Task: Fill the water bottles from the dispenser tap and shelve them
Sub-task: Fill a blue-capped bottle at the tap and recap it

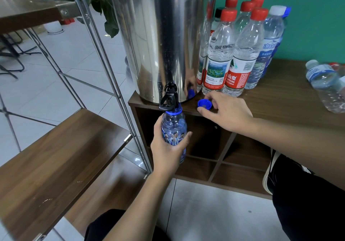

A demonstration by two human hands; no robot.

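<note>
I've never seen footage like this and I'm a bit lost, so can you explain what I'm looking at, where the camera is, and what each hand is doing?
There is no machine here: it is one picture from a camera worn on a person's head, looking down at their own two arms.

The left hand holds a blue bottle upright with its open mouth right under the black tap of a steel water dispenser. No stream of water is clear to see.

The right hand rests on the wooden cabinet top, fingers around the bottle's blue cap, which lies there open side up.

Behind it stand several capped clear bottles, most with red caps. Another bottle lies on its side at the right. A wooden shelf is at the left.
</note>
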